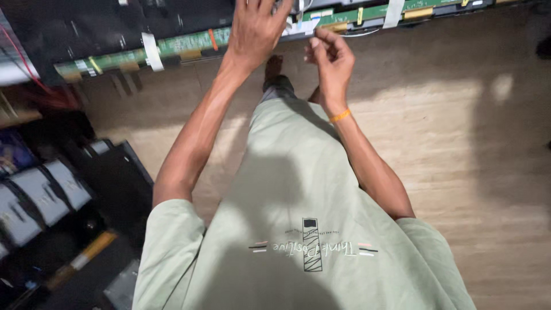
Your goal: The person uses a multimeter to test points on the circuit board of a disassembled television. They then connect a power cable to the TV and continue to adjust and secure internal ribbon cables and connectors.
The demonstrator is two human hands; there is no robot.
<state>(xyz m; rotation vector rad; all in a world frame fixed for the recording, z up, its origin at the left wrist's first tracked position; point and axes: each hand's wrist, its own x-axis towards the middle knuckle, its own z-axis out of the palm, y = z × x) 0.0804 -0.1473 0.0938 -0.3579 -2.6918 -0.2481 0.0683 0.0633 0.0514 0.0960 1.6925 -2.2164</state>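
The left hand (254, 28) is laid flat, fingers spread, on the edge of the green circuit strip (189, 43) along the dark panel (115, 23). Just right of it, the right hand (328, 56) is held above the floor (459, 143), thumb and forefinger pinched together; what is pinched cannot be told. An orange band (340, 116) is worn on that wrist. White ribbon cables (150, 51) are folded over the strip, and dark boxes (51, 195) are stacked below its left end

Bare wooden floor (436, 132) open below and right of the right hand (328, 57), green circuit-board strip (189, 43) and white ribbon cables (150, 50) crowding just above, dark stacked panels (51, 195) blocking far left
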